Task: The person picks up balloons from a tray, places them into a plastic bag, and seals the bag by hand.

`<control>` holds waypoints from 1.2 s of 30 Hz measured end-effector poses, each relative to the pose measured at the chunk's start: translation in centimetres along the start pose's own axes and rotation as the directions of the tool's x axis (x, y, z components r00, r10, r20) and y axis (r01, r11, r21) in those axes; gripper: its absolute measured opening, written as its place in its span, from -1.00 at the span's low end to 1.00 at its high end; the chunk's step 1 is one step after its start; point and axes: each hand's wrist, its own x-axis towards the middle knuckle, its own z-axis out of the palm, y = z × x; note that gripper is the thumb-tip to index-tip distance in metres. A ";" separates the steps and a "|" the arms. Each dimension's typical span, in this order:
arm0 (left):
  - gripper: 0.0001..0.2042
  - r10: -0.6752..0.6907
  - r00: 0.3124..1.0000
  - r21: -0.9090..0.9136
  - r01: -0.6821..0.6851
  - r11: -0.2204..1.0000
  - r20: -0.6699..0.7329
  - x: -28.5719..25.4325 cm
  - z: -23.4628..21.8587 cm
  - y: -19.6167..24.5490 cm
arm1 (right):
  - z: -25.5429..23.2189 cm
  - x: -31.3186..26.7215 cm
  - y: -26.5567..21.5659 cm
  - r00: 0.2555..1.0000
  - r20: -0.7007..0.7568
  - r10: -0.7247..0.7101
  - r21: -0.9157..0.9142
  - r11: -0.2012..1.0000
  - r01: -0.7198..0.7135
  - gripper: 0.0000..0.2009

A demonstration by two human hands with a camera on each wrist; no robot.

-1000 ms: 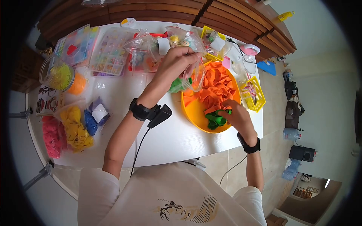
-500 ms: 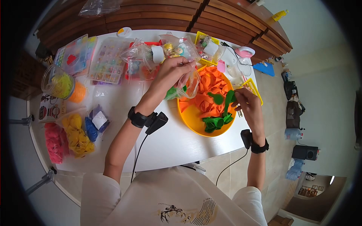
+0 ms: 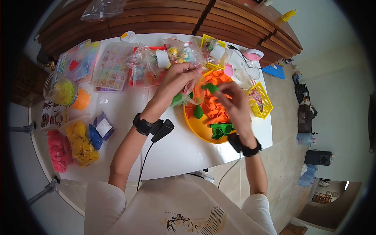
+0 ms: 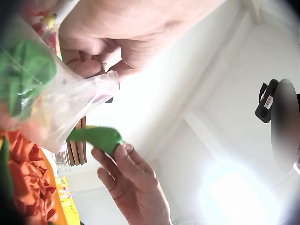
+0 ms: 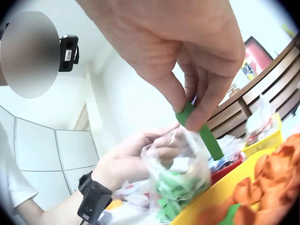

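Note:
My left hand grips the rim of a clear plastic bag with green balloons inside, at the left edge of a round yellow basin. Between thumb and fingers my right hand pinches a green balloon, close beside the bag's mouth. Orange balloons heap up in the basin below. Several green balloons lie at its near side, and a single green balloon shows against the orange ones toward the left.
Bags of pink balloons and yellow balloons lie at the table's left. Behind them stand a clear jar and bead boxes. A yellow basket sits right of the basin; a red tray is farther back.
My right hand has lifted green balloons from the basin, swung right, then come left to the bag with one. Another green balloon now shows at the basin's left. The left hand keeps the bag.

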 end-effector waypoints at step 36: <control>-0.72 -0.042 0.999 -0.018 0.041 0.999 -0.006 -0.4 0.6 0.3 | 3.9 2.0 0.6 0.953 0.198 -0.229 -0.487 0.821 0.298 -0.81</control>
